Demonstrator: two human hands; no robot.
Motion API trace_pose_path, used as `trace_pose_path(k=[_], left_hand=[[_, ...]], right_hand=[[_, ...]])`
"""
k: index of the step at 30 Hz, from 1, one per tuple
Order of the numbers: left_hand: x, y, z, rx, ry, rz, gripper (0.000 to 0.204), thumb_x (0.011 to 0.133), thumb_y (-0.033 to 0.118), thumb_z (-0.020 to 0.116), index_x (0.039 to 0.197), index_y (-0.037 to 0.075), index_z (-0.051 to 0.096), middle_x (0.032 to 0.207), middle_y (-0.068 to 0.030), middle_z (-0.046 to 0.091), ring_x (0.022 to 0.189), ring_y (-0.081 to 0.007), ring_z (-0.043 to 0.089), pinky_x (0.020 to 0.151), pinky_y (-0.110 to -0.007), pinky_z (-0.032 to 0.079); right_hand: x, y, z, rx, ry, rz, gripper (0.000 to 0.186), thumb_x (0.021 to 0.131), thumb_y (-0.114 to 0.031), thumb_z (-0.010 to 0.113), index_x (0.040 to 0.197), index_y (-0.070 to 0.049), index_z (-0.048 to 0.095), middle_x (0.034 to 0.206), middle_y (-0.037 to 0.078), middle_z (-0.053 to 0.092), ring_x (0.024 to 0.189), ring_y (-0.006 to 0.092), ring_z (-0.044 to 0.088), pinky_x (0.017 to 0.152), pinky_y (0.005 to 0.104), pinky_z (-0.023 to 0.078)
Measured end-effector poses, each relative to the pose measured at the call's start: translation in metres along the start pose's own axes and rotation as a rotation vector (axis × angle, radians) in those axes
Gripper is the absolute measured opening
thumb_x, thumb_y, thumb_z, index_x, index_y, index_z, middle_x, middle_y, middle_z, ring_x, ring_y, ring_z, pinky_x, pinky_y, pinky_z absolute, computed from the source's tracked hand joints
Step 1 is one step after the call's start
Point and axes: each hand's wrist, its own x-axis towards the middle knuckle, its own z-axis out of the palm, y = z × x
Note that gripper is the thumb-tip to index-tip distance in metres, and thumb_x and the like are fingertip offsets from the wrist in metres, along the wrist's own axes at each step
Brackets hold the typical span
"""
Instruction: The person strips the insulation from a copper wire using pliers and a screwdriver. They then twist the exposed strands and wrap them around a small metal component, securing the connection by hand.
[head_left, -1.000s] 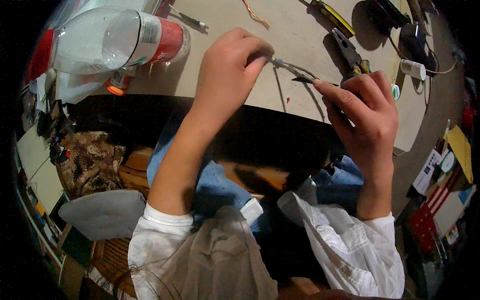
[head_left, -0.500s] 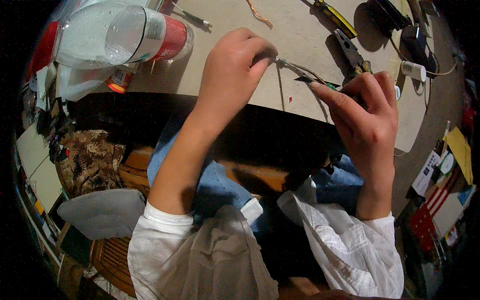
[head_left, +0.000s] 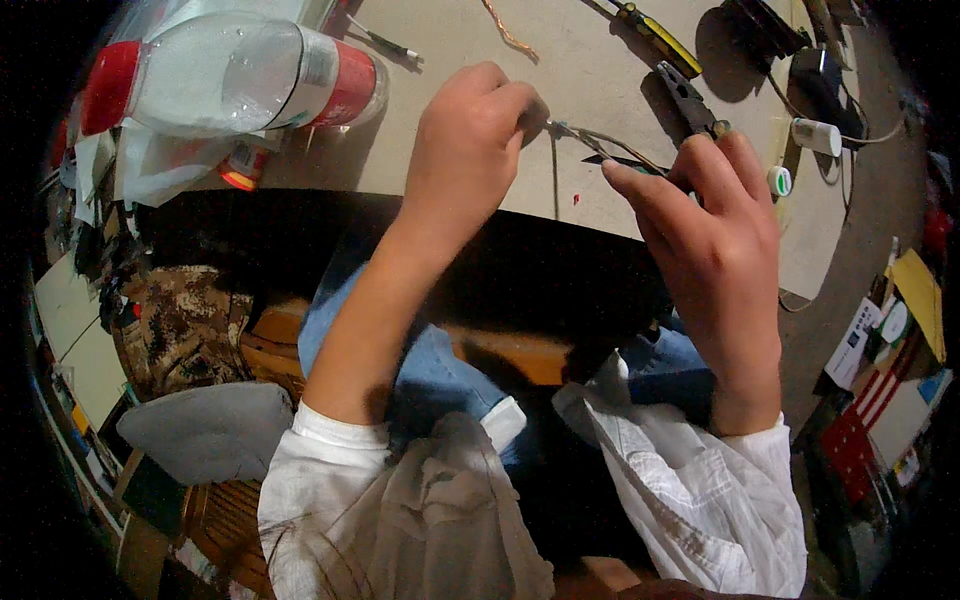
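Observation:
Over the near part of the table, my left hand [head_left: 465, 140] is closed in a pinch on one end of a thin wire [head_left: 600, 138]. The wire splits into greyish and brownish strands that run right toward my right hand [head_left: 715, 205]. My right hand's thumb and index finger are closed on the strands, its other fingers curled. A dark pointed shape shows beside the right fingertips; I cannot tell whether it is a tool or a shadow. Just beyond the right hand lie pliers [head_left: 688, 98] with opened jaws.
A clear plastic bottle [head_left: 215, 80] with a red cap lies at the left. Farther back are a cable piece [head_left: 385, 42], twisted copper strands [head_left: 512, 30] and a yellow-black screwdriver [head_left: 658, 40]. A black adapter [head_left: 822, 75], white plug [head_left: 817, 137] and small round cap [head_left: 780, 181] sit right.
My right hand has shifted slightly left and up, nearer the left hand, still gripping the strands. The round cap shows more fully. My left hand stays nearly in place; the view has shifted slightly.

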Motion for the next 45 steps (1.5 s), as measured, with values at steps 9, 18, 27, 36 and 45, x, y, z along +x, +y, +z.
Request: trace_pose_path(k=[9,18,27,36,45], left_hand=[[0.001,0.004,0.004,0.010,0.058,0.060,0.018,0.075,-0.006,0.070,0.090,0.003,0.068,0.086,-0.0142,0.059,0.083,-0.0358,0.061,0.072,-0.045,0.050],[-0.003,0.008,0.002,0.071,0.040,0.077,0.021,0.075,-0.006,0.071,0.094,0.003,0.064,0.089,-0.0142,0.059,0.086,-0.0361,0.061,0.074,-0.045,0.050],[-0.009,0.000,-0.008,0.000,-0.025,0.139,0.023,0.077,-0.001,0.075,0.098,0.004,0.067,0.099,-0.0114,0.065,0.094,-0.0336,0.065,0.081,-0.040,0.053],[-0.005,0.000,-0.014,-0.051,-0.082,0.141,0.019,0.079,0.000,0.075,0.097,0.004,0.068,0.100,-0.0108,0.066,0.096,-0.0312,0.066,0.084,-0.038,0.053],[-0.006,-0.001,-0.008,-0.064,-0.052,0.130,0.017,0.080,0.000,0.076,0.095,0.003,0.069,0.094,-0.0109,0.065,0.088,-0.0294,0.066,0.076,-0.036,0.053]], right_hand=[[0.014,-0.005,-0.001,-0.007,-0.011,0.029,0.026,0.072,0.002,0.077,0.096,-0.006,0.075,0.078,0.008,0.051,0.080,0.0269,0.052,0.068,0.0396,0.045],[0.020,0.021,0.005,0.251,-0.082,0.237,0.021,0.076,-0.004,0.080,0.096,-0.005,0.074,0.088,0.009,0.063,0.085,0.0263,0.059,0.074,0.0353,0.049],[0.001,0.055,0.012,0.536,-0.053,0.301,0.019,0.091,-0.015,0.076,0.105,-0.002,0.077,0.088,0.006,0.068,0.086,0.0147,0.061,0.078,0.0280,0.047],[0.001,0.067,0.015,0.529,-0.100,0.304,0.018,0.088,-0.016,0.077,0.102,-0.004,0.078,0.088,0.005,0.069,0.084,0.0133,0.060,0.075,0.0269,0.047],[0.005,0.053,0.007,0.339,-0.092,0.289,0.016,0.086,-0.014,0.078,0.098,-0.003,0.077,0.085,0.008,0.068,0.081,0.0175,0.060,0.073,0.0297,0.047]])
